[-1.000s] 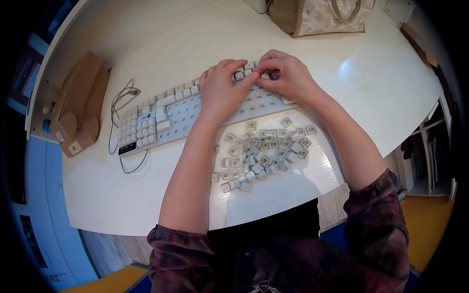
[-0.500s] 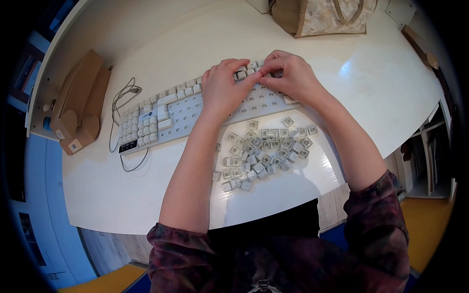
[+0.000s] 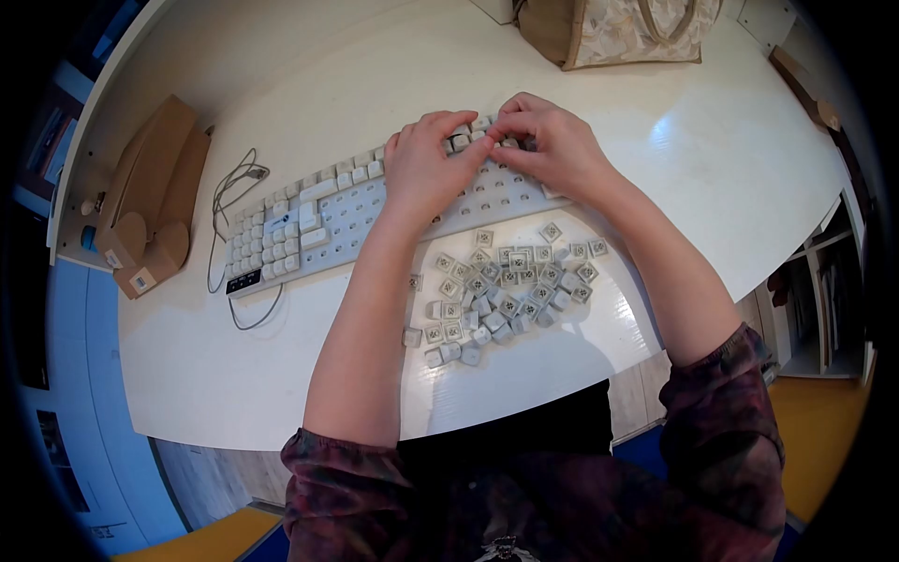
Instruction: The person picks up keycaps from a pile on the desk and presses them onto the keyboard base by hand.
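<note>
A pale keyboard (image 3: 351, 220) lies aslant on the white table, with keycaps on its left block and upper rows and bare switches in the middle. My left hand (image 3: 426, 159) rests across its upper part, fingers bent over the far edge and thumb reaching to the right. Thumb and index finger of my right hand (image 3: 548, 140) meet in a pinch at a keycap in an upper row, mostly hidden by the fingertips. The tips of both thumbs are close together. Between my forearms lies a pile of loose keycaps (image 3: 510, 304), many upside down.
A dark cable (image 3: 220, 201) curls left of the keyboard. An opened cardboard box (image 3: 150, 206) stands at the table's left side. At the back is a beige patterned bag (image 3: 627, 37). The table's front edge (image 3: 515, 412) curves close to my body.
My right hand has shifted slightly left, its fingers still at the upper key rows. My left hand stays on the keyboard. The keycap pile looks the same.
</note>
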`<state>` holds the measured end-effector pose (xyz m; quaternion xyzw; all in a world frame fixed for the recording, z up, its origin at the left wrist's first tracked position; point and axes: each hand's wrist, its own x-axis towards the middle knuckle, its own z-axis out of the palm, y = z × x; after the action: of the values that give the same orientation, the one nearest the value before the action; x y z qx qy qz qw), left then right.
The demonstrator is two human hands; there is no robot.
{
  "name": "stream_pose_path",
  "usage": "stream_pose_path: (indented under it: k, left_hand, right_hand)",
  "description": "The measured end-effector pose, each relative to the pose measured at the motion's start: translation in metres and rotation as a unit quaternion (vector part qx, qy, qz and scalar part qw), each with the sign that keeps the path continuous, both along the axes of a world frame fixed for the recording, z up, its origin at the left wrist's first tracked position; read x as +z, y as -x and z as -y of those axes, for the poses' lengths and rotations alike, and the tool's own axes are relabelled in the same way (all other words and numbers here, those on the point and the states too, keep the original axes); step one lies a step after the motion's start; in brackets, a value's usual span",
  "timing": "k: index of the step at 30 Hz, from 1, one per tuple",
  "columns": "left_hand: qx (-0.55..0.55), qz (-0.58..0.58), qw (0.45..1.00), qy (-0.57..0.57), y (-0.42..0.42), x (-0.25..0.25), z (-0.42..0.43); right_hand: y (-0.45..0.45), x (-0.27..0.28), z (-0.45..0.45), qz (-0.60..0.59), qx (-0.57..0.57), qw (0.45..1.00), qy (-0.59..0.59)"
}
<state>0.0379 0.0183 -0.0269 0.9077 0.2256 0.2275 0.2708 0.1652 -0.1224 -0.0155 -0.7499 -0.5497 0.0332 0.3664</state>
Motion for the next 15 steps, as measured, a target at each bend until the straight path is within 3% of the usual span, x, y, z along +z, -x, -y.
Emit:
stream_pose_path:
  k: [15]
  left_hand:
    - [-0.004,0.006,1.0,0.009,0.0004,0.0004,0.0008]
  right_hand:
    - [0.0032,0.0001,0.0013,0.104,0.016,0.994,-0.031]
